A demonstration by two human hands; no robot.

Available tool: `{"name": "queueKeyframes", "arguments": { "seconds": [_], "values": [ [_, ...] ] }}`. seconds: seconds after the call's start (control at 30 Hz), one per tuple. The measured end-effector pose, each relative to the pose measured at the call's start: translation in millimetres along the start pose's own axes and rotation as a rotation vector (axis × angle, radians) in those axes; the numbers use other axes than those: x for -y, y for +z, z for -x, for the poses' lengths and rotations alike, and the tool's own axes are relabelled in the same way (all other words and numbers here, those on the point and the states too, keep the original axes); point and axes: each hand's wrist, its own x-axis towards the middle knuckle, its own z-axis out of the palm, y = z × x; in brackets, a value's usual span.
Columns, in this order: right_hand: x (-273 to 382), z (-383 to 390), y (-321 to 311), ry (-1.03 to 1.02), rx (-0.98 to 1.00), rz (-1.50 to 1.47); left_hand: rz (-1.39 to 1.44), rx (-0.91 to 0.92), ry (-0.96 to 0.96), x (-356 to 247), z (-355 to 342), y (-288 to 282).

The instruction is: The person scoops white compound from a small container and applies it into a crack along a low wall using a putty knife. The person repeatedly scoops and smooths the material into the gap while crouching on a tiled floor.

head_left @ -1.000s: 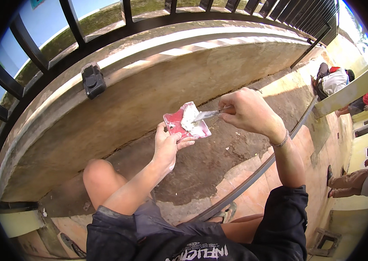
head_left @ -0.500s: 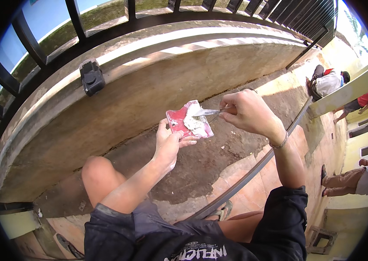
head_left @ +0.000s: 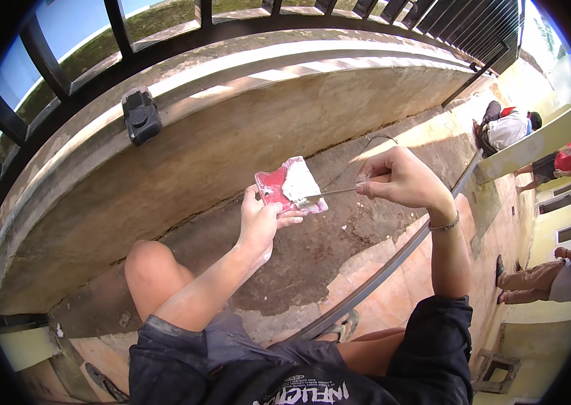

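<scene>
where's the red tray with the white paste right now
In the head view it sits near the middle, held up by the left hand over the concrete floor. The red tray meets the thin blade held by the right hand.

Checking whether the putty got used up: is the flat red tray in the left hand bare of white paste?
No, a lump of white paste sits on the flat red tray held by the left hand.

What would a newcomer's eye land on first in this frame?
At centre, the left hand holds a small red tray heaped with white paste, and the right hand pokes a thin metal blade into it. Upper left, a black box sits on the low concrete wall under dark railings.
</scene>
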Motion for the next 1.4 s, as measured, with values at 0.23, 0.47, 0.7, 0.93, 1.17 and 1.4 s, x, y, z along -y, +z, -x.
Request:
{"name": "queueKeyframes", "arguments": {
  "seconds": [0.23, 0.47, 0.7, 0.93, 1.17, 1.4],
  "values": [
    [-96, 5, 24, 0.034, -0.046, -0.775, 0.039, -0.002, -0.026, -4, 1, -4],
    [-226, -23, 146, 0.180, -0.574, -1.108, -0.029, -0.042, 0.053, -2, 8, -6],
    [-306, -153, 234, 0.333, -0.929, -1.387, -0.181, -0.137, 0.046, -1, 21, 4],
    [-335, -230, 208, 0.612, -1.084, -1.115, -0.250, -0.245, 0.112, 2, 40, 22],
    [-282, -248, 210, 0.471, -1.107, -0.812, -0.250, -0.258, 0.066, 5, 49, 26],
    [-312, -221, 191, 0.668, -1.106, -0.989, -0.266, -0.282, 0.065, 10, 50, 35]
  ]
}}
